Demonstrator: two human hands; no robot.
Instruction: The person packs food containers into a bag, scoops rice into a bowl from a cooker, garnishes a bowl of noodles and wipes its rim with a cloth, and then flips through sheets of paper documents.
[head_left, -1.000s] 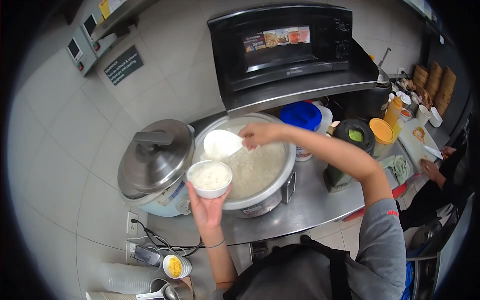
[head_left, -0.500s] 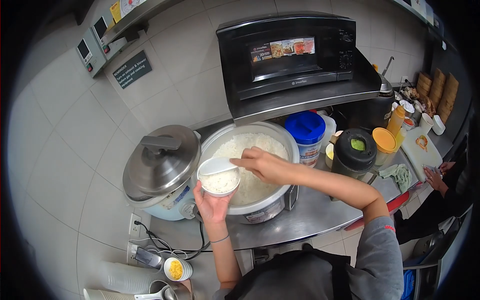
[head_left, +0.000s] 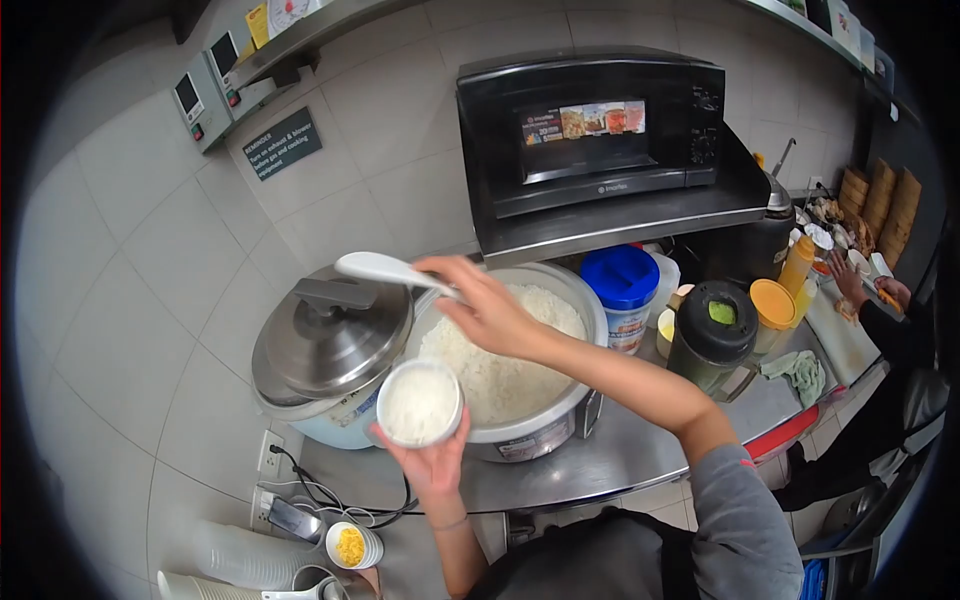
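Note:
My left hand (head_left: 432, 462) grips a small white bowl (head_left: 420, 403) filled with rice, in front of the big pot's near-left rim. Above it, my right hand (head_left: 487, 305) is closed around the handle of a white rice paddle (head_left: 385, 268), whose blade points left over the lidded cooker. Behind both hands stands a large open rice cooker (head_left: 592, 385), with a broad mass of cooked rice (head_left: 500, 375) inside. Part of that rice is hidden by my right hand and forearm.
A closed rice cooker (head_left: 340, 340) stands at left. A microwave (head_left: 590, 130) rests on a shelf above. To the right are a blue-lidded tub (head_left: 620, 290), a blender jar (head_left: 713, 330) and a green cloth (head_left: 797, 375). A co-worker's hands (head_left: 850, 285) are far right. Several cups (head_left: 355, 545) stand lower left.
My right hand has lifted the paddle off the bowl, up and to the left. The bowl has moved slightly down and left, its rice now facing the camera. The co-worker's hands moved farther back.

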